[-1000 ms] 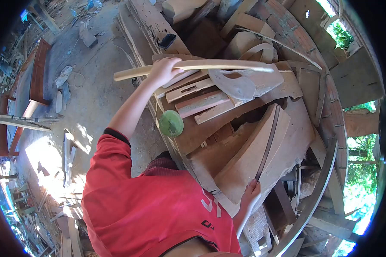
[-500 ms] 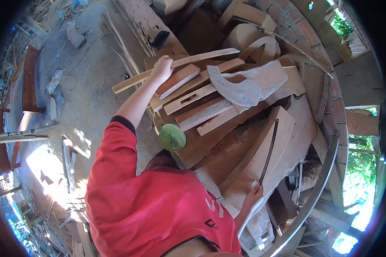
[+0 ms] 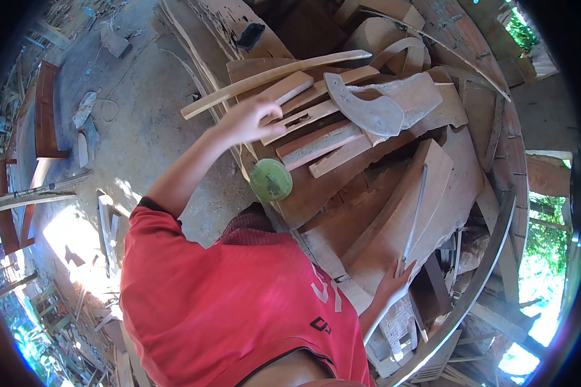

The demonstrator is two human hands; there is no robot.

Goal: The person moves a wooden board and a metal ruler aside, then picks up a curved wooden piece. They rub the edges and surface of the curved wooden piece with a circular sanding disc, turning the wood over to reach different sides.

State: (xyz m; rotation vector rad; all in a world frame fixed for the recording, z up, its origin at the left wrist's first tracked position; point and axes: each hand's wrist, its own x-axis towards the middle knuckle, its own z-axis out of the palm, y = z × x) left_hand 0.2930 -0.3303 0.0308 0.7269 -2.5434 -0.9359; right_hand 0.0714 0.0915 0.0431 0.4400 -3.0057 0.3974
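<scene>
My left hand (image 3: 245, 120) hovers over the near ends of several wooden pieces, thumb and fingers apart, with nothing held. Just beyond it, a long, slightly curved wooden strip (image 3: 277, 72) lies across the pile. Beside the fingers is a wooden piece with a slot cut in it (image 3: 303, 120). A grey crescent-shaped piece (image 3: 363, 109) rests on the blocks to the right. My right hand (image 3: 395, 281), low on the right, is closed around the lower end of a thin, straight strip (image 3: 416, 209), which looks metallic. That strip points up over a large angled board (image 3: 426, 174).
A round green disc (image 3: 270, 180) sits at the pile's near edge, close to my body. Stacked boards and offcuts (image 3: 458, 116) fill the right side by a brick wall (image 3: 513, 148). Reddish-brown wooden furniture (image 3: 47, 109) stands on the concrete floor (image 3: 155, 97) at left.
My left hand has let go of the curved wooden strip and come back toward me, opening. The strip in my right hand has turned from dark to shiny grey; the hand still grips it.
</scene>
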